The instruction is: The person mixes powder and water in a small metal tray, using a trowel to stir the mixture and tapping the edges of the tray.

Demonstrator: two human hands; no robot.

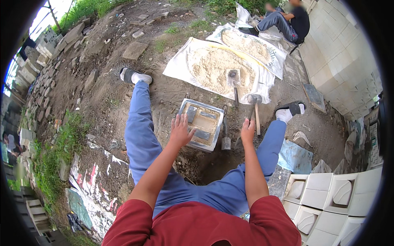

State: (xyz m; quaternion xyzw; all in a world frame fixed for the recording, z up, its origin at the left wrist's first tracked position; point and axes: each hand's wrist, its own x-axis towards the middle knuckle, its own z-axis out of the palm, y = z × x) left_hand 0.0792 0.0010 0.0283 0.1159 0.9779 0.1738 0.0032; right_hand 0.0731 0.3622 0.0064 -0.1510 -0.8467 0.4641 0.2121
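Observation:
Between my legs sits a rectangular metal mould [221, 130] with looped end handles, filled with pale sandy mix. Dark flat metal plates [202, 134] lie in its top. My left hand [180, 131] is spread over the mould's left side, palm down, holding nothing. My right hand [247, 131], right of the mould, has its fingers closed at the lower end of a dark handle [251, 111]; the tool's far end meets a grey mallet head [255, 98]. A wooden handle [257, 119] lies beside that hand. A small flat-bladed tool [225, 142] lies against the mould's right side.
White sacks [175, 70] with heaped pale sandy material [209, 67] spread out ahead; a small shovel [233, 78] rests on them. Another person [289, 22] sits at the far right. Pale moulded blocks [320, 182] are stacked near right, beside a block wall [336, 57]. Stones [135, 50] dot the dirt.

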